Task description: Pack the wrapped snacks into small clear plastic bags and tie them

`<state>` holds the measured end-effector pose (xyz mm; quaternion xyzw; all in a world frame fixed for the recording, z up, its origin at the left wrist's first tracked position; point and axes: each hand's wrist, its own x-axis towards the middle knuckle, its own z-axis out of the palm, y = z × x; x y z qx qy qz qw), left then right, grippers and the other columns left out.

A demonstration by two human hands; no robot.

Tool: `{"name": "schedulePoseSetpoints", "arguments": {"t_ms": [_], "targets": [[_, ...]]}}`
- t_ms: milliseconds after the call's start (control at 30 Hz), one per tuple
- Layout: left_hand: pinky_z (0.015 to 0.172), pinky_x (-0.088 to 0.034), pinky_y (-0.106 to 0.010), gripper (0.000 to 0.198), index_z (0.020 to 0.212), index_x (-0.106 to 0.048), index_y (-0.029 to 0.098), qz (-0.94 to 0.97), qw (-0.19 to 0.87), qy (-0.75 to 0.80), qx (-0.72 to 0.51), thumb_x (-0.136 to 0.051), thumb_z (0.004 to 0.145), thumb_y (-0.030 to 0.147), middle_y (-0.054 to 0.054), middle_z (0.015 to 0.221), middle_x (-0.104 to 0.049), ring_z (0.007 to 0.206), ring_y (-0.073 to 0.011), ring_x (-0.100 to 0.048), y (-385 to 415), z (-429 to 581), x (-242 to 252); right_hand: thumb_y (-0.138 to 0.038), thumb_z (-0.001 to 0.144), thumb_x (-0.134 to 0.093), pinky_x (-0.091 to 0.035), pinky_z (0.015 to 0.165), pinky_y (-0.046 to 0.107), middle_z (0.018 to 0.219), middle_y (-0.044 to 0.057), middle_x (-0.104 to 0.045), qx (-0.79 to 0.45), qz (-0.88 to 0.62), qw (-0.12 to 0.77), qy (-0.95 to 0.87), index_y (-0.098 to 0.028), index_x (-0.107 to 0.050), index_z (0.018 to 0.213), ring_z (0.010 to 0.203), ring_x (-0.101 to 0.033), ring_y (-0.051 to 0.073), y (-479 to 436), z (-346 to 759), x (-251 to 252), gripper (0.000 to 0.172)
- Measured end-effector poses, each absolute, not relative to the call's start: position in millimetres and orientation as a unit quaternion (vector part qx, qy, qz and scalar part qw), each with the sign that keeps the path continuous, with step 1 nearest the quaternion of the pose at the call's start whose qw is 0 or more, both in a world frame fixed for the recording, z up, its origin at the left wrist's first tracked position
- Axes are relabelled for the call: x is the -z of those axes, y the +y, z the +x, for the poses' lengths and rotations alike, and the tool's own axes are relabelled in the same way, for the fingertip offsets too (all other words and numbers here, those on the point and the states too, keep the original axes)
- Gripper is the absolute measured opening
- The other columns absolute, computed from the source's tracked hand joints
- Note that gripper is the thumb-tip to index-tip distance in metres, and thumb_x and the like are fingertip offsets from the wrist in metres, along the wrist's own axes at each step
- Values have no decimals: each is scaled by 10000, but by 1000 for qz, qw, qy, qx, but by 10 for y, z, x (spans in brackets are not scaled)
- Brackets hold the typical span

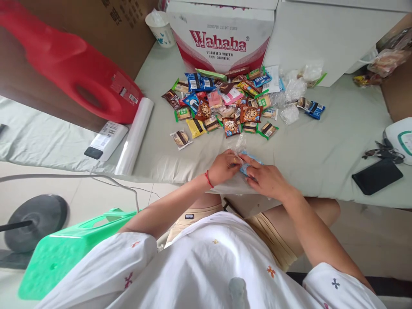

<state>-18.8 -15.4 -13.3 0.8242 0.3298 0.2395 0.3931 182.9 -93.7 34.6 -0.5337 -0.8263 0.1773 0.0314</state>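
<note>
I am looking at a small blue packet (248, 162) at the near edge of the table (322, 154), right in front of the person's body. It seems to sit in the mouth of a clear bag (240, 143), whose crumpled film stands up just behind the fingers. The left hand (225, 167) pinches the film, with thumb and fingertips drawn tight together. A red cord (209, 179) circles its wrist. The right hand (267, 180) meets it, fingers curled down and closed on the blue packet. The two hands touch at the knuckles.

Just beyond the hands a heap of snack packets (231, 105) spreads over the pale cloth, with one cookie packet (180, 138) lying a little apart on its left. Empty clear bags (291, 96) lie at the right of the heap. Behind the heap stands a Wahaha carton (222, 36), with a paper cup (161, 28) beside it. Farther left lie a roll of film (135, 135) and a red jug (71, 68). At the far right I see a black phone (376, 176) and keys (383, 152).
</note>
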Motion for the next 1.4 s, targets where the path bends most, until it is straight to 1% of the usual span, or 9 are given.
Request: {"name": "schedulePoseSetpoints", "arguments": {"t_ms": [100,267,467,600,733,900,1067,1233,1400], "targets": [[829,-552,-356,202,881,-755,204,667,508,433,-330,-625,870,359,-57,912,-765,864,-205,-684,-111,-327,190,-259,987,-500,-517,628,351,1661,46,-424,-111,-530,-17,-840,-227,-738,1105,822,-743,217,-978,1728,-234,268],[834,-529,-347,528,1236,-622,183,560,412,616,-370,-558,942,617,-88,1101,-717,902,-202,-672,-39,-391,118,-250,974,-513,-514,624,355,1650,29,-441,-90,-525,-24,-846,-244,-747,1190,817,-740,219,-976,1700,-186,319],[823,-498,-366,1131,1488,-455,151,679,384,589,-212,-853,592,716,-131,1107,-710,1007,-308,-680,-7,-116,-92,-217,954,-539,-507,621,348,1576,72,-545,-91,-531,-4,-843,-219,-750,1087,861,-739,239,-1011,1707,-144,250],[714,-470,-327,644,1082,-689,145,645,459,582,-186,-865,600,535,-48,812,-687,787,-242,-653,128,-112,-92,-208,948,-548,-520,653,346,1552,70,-572,-109,-534,14,-839,-232,-757,1073,868,-737,234,-1028,1716,-146,244],[668,-448,-274,239,709,-613,177,530,557,566,-299,-782,650,337,21,663,-600,653,-137,-571,230,-280,-52,-218,961,-519,-527,666,357,1612,35,-502,-109,-527,25,-843,-248,-760,1103,849,-737,221,-1037,1738,-150,281],[723,-509,-297,127,779,-699,205,620,452,532,-358,-752,753,318,-12,833,-666,766,-154,-606,-95,-235,-127,-205,979,-509,-539,733,356,1575,66,-547,-106,-524,44,-844,-230,-745,1115,937,-728,229,-1030,1738,-80,274],[908,-554,-389,128,823,-687,220,766,383,399,-329,-623,914,284,-75,951,-720,962,-214,-656,-446,31,-124,-188,1013,-490,-549,924,426,1242,151,-725,-158,-518,91,-836,-143,-675,1275,1096,-683,278,-1028,1753,10,324],[1004,-546,-398,301,906,-688,221,772,398,358,-343,-438,1049,309,-83,1046,-742,1048,-197,-677,-454,91,-55,-250,990,-561,-522,1069,530,1455,202,-597,-222,-477,172,-833,-142,-621,1357,1337,-583,315,-1098,1901,80,387],[1018,-538,-399,159,988,-681,210,806,321,380,-321,-529,999,254,-95,1124,-747,1124,-217,-663,-434,77,123,-362,998,-580,-517,1122,486,1592,149,-500,-298,-453,284,-791,-221,-616,1397,1407,-559,281,-1227,2127,9,425]]}}
